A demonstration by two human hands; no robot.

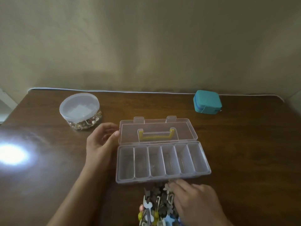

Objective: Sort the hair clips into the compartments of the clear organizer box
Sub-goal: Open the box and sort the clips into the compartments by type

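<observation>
Nearest the camera, at the bottom edge of the tabletop (48, 168), lies a heap of hair clips (156, 206): small flower shapes in brown, cream, yellow and blue, piled just in front of the box. The right hand (195, 204) lies palm down over the right side of the heap, fingers reaching toward the box's near wall. Its fingertips are among the topmost clips, but I cannot tell whether they pinch one or only touch the pile. The heap sits close to the box, probably so each clip needs only a short carry.

Just beyond, the clear box (162, 160) stands open with six long compartments side by side, all of which look empty, so sorting seems not yet begun. Its lid (156, 132) is folded flat back on the tabletop, yellow handle (156, 136) showing through, which leaves every compartment free from above.

Left of the box, the left hand (101, 141) is held with the palm turned toward the box and fingers loosely curled, gripping nothing; its thumb tip is at the lid's left end, likely to steady the box. The forearm runs in from the lower left.

Further back on the left stands a round lidded tub (79, 110) with small pale trinkets inside. Far right, near the wall, sits a closed teal case (206, 101), well apart from everything.
</observation>
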